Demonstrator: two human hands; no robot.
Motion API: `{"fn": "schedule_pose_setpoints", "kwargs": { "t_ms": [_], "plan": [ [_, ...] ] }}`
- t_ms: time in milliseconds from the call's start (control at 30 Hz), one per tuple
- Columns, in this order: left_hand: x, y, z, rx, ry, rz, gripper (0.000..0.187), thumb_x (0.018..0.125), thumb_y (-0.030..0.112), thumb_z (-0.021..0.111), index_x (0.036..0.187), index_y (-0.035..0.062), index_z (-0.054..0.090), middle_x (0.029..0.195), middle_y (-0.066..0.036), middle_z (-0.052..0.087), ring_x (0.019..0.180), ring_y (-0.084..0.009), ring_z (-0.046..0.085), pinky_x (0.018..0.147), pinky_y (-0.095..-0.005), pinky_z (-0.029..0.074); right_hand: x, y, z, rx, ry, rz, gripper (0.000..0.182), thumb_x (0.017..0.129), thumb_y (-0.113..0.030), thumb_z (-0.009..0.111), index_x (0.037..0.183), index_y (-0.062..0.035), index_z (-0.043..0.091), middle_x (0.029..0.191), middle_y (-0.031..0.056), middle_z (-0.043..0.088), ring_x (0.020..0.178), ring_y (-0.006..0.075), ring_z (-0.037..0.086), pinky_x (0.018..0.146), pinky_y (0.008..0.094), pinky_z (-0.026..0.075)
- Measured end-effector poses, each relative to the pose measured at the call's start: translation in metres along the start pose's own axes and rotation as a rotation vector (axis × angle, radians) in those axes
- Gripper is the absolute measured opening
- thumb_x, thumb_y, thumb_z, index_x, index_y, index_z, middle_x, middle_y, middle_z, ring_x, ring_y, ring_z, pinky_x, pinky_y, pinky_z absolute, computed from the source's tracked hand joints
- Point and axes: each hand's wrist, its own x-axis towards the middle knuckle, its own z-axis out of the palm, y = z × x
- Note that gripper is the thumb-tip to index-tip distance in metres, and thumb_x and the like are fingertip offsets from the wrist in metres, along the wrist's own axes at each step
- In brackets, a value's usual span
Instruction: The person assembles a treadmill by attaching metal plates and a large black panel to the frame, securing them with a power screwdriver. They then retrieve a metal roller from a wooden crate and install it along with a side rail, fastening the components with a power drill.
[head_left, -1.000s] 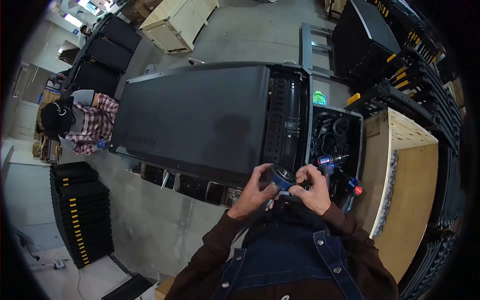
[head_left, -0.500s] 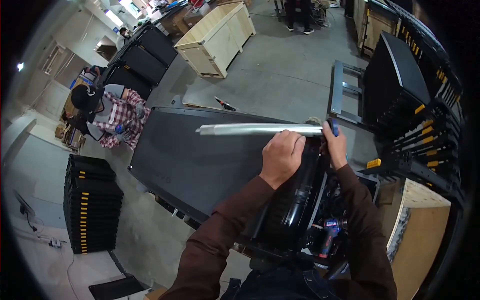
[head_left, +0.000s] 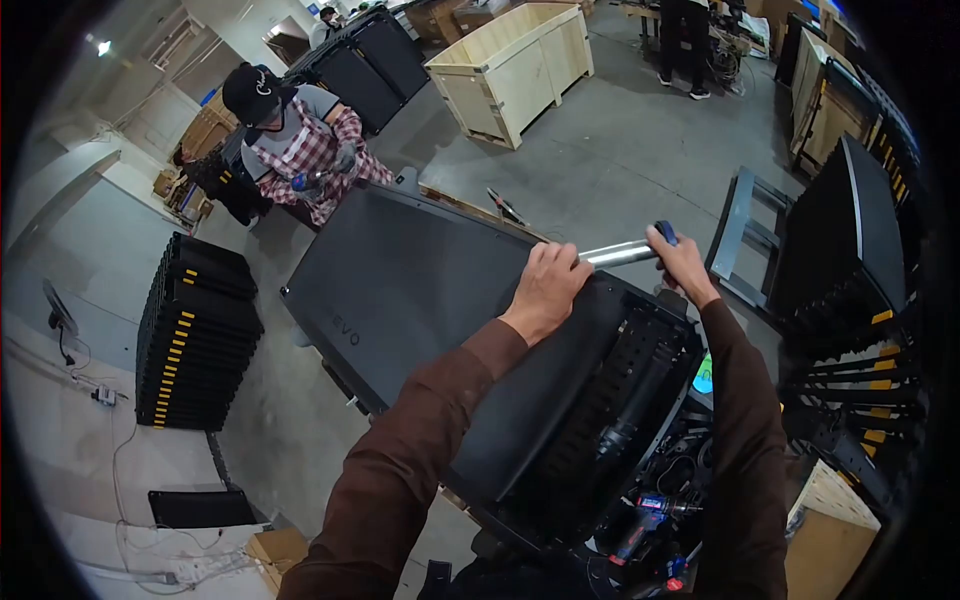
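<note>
A silver metal tube [head_left: 615, 254] with a dark blue end lies across the far edge of a large black panel [head_left: 420, 270]. Around its right, blue end my right hand [head_left: 682, 262] is closed. My left hand [head_left: 545, 288] is wrapped over the tube's left part, close above the panel; the tube's left end is hidden behind it. At the panel's near right side is a black frame with holes and a dark cylinder [head_left: 618, 434]. Below my right forearm a blue and red power drill [head_left: 638, 530] sits among dark parts.
A co-worker in a checked garment [head_left: 310, 150] stands beyond the panel, holding a tool. Stacked black panels [head_left: 195, 330] stand left, a wooden crate [head_left: 515, 80] beyond, a grey metal frame [head_left: 740, 225] and racked black panels [head_left: 870, 210] at right.
The tube has moved away from me to the panel's far edge, and its left part is now hidden by my left hand. The camera view has shifted; the co-worker now appears further right.
</note>
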Motion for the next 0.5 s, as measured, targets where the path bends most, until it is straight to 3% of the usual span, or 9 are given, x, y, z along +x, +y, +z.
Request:
{"fn": "schedule_pose_setpoints", "kwargs": {
  "t_ms": [67,167,200,233,300,333,400,433,500],
  "plan": [
    [-0.008,0.012,-0.015,-0.047,0.244,-0.068,0.021,0.082,0.012,0.071,0.103,0.0088,0.067,0.098,-0.01,0.057,0.101,-0.0302,0.056,0.09,-0.0424,0.041,0.008,-0.026,0.029,-0.13,-0.16,-0.071,0.069,0.087,-0.068,0.064,0.093,0.0007,0.065,0.064,0.0037,0.055,0.047,0.0121,0.055,0.043,0.0267,0.043],
    [-0.061,0.03,-0.062,-0.14,0.236,-0.377,0.025,0.084,0.014,0.072,0.107,0.0098,0.068,0.103,-0.007,0.061,0.104,-0.0292,0.057,0.093,-0.0413,0.041,0.005,-0.07,0.061,-0.331,-0.418,-0.165,0.075,0.087,-0.073,0.059,0.088,0.0009,0.066,0.064,0.0041,0.056,0.046,0.0128,0.055,0.043,0.027,0.044],
    [-0.091,0.038,-0.08,-0.077,0.276,-0.422,0.019,0.086,0.013,0.071,0.104,0.0083,0.068,0.097,-0.007,0.062,0.095,-0.0287,0.061,0.086,-0.0403,0.045,0.007,-0.079,0.069,-0.416,-0.494,-0.161,0.076,0.089,-0.074,0.054,0.088,0.0001,0.066,0.063,0.0034,0.056,0.046,0.0124,0.055,0.042,0.0272,0.044],
    [-0.128,0.048,-0.092,-0.148,0.259,-0.6,0.017,0.087,0.012,0.07,0.103,0.0069,0.068,0.093,-0.008,0.063,0.088,-0.0282,0.062,0.08,-0.039,0.047,0.005,-0.084,0.079,-0.501,-0.584,-0.154,0.077,0.091,-0.075,0.049,0.089,-0.0007,0.066,0.062,0.0027,0.056,0.045,0.0121,0.054,0.041,0.0275,0.044],
    [-0.206,0.075,-0.101,-0.311,0.243,-0.967,0.01,0.092,0.01,0.065,0.098,0.0022,0.066,0.085,-0.008,0.065,0.072,-0.0218,0.064,0.066,-0.0336,0.05,-0.004,-0.088,0.089,-0.617,-0.621,-0.116,0.087,0.09,-0.081,0.042,0.104,0.001,0.069,0.061,0.003,0.056,0.044,0.0123,0.055,0.041,0.0276,0.046],
    [-0.247,0.092,-0.099,-0.31,0.218,-1.037,0.01,0.092,0.01,0.065,0.098,0.0022,0.066,0.085,-0.008,0.065,0.072,-0.0218,0.064,0.066,-0.0336,0.05,-0.01,-0.085,0.092,-0.622,-0.644,-0.091,0.087,0.09,-0.081,0.04,0.109,-0.0018,0.069,0.061,0.0022,0.055,0.044,0.0116,0.055,0.039,0.026,0.045],
    [-0.314,0.122,-0.091,-0.599,-0.015,-1.382,0.011,0.095,0.009,0.062,0.1,-0.0007,0.066,0.084,-0.007,0.068,0.071,-0.0142,0.063,0.067,-0.0296,0.05,-0.011,-0.078,0.092,-0.569,-0.626,-0.089,0.085,0.091,-0.08,0.039,0.119,-0.0052,0.068,0.06,0.0015,0.053,0.043,0.0105,0.055,0.036,0.0233,0.043],
    [-0.333,0.142,-0.086,-0.609,-0.015,-1.413,0.011,0.095,0.009,0.062,0.1,-0.0007,0.066,0.084,-0.007,0.068,0.071,-0.0142,0.063,0.067,-0.0296,0.05,-0.012,-0.07,0.092,-0.513,-0.6,-0.098,0.084,0.092,-0.079,0.039,0.124,-0.0058,0.066,0.06,0.0015,0.054,0.042,0.01,0.055,0.035,0.0222,0.042],
    [-0.351,0.169,-0.073,-1.144,0.077,-1.414,0.016,0.096,0.01,0.066,0.103,-0.0047,0.066,0.088,-0.004,0.069,0.077,-0.0106,0.064,0.07,-0.0266,0.052,-0.021,-0.065,0.086,-0.467,-0.544,-0.104,0.082,0.093,-0.077,0.041,0.125,-0.0062,0.065,0.061,0.0013,0.054,0.042,0.0092,0.054,0.035,0.0216,0.042]
  ]
}}
